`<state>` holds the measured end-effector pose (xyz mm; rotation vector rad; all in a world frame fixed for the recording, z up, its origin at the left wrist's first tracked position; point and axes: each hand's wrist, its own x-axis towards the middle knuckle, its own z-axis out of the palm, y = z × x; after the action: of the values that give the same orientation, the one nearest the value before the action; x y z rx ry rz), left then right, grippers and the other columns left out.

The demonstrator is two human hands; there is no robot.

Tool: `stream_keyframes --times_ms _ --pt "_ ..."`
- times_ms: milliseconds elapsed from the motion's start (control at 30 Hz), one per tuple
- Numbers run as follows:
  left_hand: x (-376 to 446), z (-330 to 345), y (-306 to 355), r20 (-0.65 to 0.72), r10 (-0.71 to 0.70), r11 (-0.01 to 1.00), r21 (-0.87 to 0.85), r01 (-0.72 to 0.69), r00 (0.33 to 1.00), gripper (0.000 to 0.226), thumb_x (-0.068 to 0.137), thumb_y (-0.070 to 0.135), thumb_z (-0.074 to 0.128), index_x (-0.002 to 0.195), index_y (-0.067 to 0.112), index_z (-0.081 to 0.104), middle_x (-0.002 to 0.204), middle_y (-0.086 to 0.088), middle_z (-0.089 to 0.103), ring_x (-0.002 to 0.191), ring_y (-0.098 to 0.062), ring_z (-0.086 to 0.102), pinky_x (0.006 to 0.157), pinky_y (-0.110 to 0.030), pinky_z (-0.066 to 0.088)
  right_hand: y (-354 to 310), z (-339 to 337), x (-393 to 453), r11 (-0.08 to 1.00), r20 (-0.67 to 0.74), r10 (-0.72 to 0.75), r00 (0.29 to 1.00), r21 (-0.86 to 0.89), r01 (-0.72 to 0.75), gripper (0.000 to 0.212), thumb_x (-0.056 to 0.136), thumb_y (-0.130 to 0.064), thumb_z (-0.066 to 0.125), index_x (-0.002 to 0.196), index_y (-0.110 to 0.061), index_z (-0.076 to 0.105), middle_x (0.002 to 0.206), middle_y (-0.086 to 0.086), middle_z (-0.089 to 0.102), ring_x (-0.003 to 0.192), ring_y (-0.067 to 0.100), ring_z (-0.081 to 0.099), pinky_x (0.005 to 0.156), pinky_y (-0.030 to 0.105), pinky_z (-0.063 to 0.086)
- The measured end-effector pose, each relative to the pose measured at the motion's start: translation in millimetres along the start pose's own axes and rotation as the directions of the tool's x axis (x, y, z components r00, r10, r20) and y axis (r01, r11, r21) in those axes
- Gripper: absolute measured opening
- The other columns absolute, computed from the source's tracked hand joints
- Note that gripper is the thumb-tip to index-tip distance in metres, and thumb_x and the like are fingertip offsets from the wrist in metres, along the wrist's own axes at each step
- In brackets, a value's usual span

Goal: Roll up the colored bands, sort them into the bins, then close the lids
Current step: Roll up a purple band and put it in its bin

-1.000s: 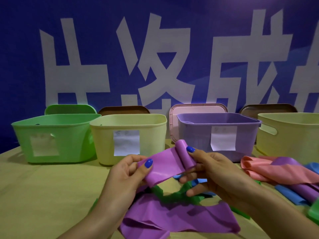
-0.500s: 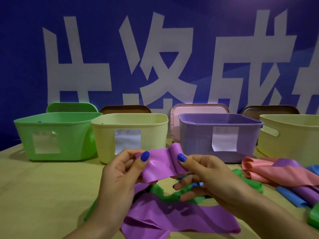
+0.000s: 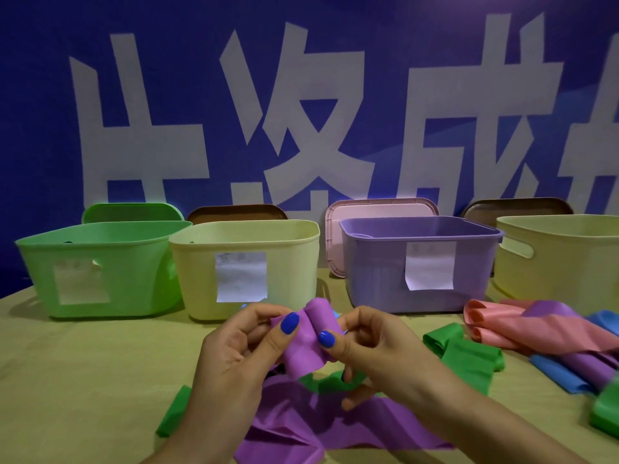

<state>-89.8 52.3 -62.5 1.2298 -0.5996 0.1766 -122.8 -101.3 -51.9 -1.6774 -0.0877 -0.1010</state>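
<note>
Both hands hold a purple band (image 3: 306, 343) above the table, its top end wound into a small roll. My left hand (image 3: 234, 356) pinches the left side and my right hand (image 3: 375, 349) pinches the roll, thumbs on top. The loose tail of the band lies crumpled on the table below. A green band (image 3: 465, 356) lies under and to the right of my hands. Behind stand a green bin (image 3: 97, 262), a pale yellow bin (image 3: 244, 262), a purple bin (image 3: 418, 262) and another yellow bin (image 3: 562, 259), all open.
Lids lean behind the bins: green lid (image 3: 132, 212), brown lid (image 3: 236, 212), pink lid (image 3: 382, 209), second brown lid (image 3: 517, 207). Pink band (image 3: 522, 329), blue band (image 3: 562, 373) and another purple band (image 3: 596, 363) lie piled at the right. A blue banner wall stands behind.
The hands have drawn closer together and the roll at the band's top end has grown as more of the purple band is wound in. The flat stretch between the thumbs is shorter.
</note>
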Motion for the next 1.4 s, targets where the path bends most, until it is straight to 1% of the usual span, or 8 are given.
stream_keyframes --times_ms 267,367,633,800,900,1067,1167,1400 --pt "-0.4 0.1 1.0 0.066 -0.058 0.998 0.032 0.056 0.996 0.054 0.030 0.052 0.090 0.070 0.020 0.072 0.067 -0.012 0.071 0.056 -0.014 0.066 0.051 -0.021 0.053 2.9 -2.6 -0.2 0.987 -0.011 -0.149 0.989 -0.058 0.149 0.069 0.040 -0.038 0.078 0.100 -0.018 0.051 0.064 -0.002 0.047 0.045 0.009 0.048 0.035 0.028 0.048" --pt "-0.9 1.6 1.0 0.090 -0.121 0.993 0.027 0.119 0.989 0.037 0.041 0.035 0.093 0.068 0.018 0.072 0.065 -0.016 0.070 0.053 -0.016 0.066 0.049 -0.020 0.052 4.5 -4.6 -1.5 0.947 0.043 -0.198 0.979 -0.251 0.203 0.060 0.049 -0.043 0.081 0.101 -0.024 0.059 0.085 0.011 0.061 0.065 0.031 0.061 0.041 0.029 0.049" --pt "-2.4 4.9 2.3 0.109 -0.215 0.976 0.051 0.211 0.971 0.029 0.043 0.021 0.088 0.064 0.010 0.072 0.060 -0.019 0.068 0.048 -0.016 0.063 0.045 -0.021 0.050 11.3 -5.9 -4.0 0.688 0.163 -0.342 0.925 -0.627 0.365 0.055 0.065 -0.063 0.069 0.109 -0.035 0.050 0.099 -0.008 0.059 0.092 0.008 0.054 0.082 0.038 0.047" --pt "-3.4 7.2 1.9 0.068 -0.219 0.975 0.047 0.216 0.973 0.018 0.041 0.006 0.076 0.058 0.009 0.071 0.056 -0.019 0.066 0.043 -0.017 0.060 0.041 -0.021 0.049 -0.1 -6.2 -11.3 0.450 0.233 -0.309 0.922 -0.818 0.358 0.046 0.078 -0.068 0.054 0.110 -0.048 0.028 0.111 -0.013 0.050 0.098 0.004 0.047 0.082 0.033 0.044" --pt "-2.7 6.0 -1.5 0.082 -0.235 0.970 0.080 0.229 0.969 0.040 0.029 0.008 0.096 0.059 0.011 0.071 0.059 -0.021 0.067 0.045 -0.019 0.062 0.042 -0.023 0.051 -6.4 -4.5 -13.6 0.345 0.257 -0.295 0.920 -0.869 0.354 0.050 0.077 -0.069 0.053 0.111 -0.043 0.029 0.108 -0.010 0.048 0.093 0.010 0.046 0.071 0.031 0.036" --pt "2.3 2.1 -9.7 0.062 -0.221 0.971 0.104 0.214 0.973 0.041 0.024 0.022 0.084 0.062 0.012 0.072 0.062 -0.018 0.069 0.049 -0.017 0.063 0.045 -0.021 0.051 -6.0 -0.4 -23.2 0.431 0.233 -0.268 0.935 -0.839 0.333 0.020 0.083 -0.071 0.040 0.092 -0.058 0.027 0.089 -0.012 0.042 0.077 0.008 0.037 0.072 0.035 0.035" --pt "5.8 -1.9 -14.5 0.030 -0.228 0.973 0.051 0.226 0.973 0.063 0.013 0.025 0.093 0.068 0.003 0.072 0.071 -0.022 0.071 0.056 -0.020 0.067 0.050 -0.021 0.053 1.3 -7.2 -20.0 0.471 0.213 -0.292 0.932 -0.817 0.334 0.032 0.089 -0.052 0.020 0.115 -0.038 0.033 0.093 -0.011 0.045 0.082 0.012 0.042 0.080 0.037 0.038" --pt "7.1 -5.1 -13.1 0.062 -0.193 0.980 0.064 0.189 0.979 0.023 0.060 -0.004 0.075 0.083 0.000 0.072 0.079 -0.023 0.072 0.067 -0.020 0.071 0.057 -0.018 0.054 6.9 -9.6 -8.7 0.549 0.178 -0.300 0.937 -0.771 0.322 0.027 0.096 -0.047 0.030 0.122 -0.041 0.035 0.084 -0.022 0.051 0.078 0.006 0.041 0.077 0.034 0.038"
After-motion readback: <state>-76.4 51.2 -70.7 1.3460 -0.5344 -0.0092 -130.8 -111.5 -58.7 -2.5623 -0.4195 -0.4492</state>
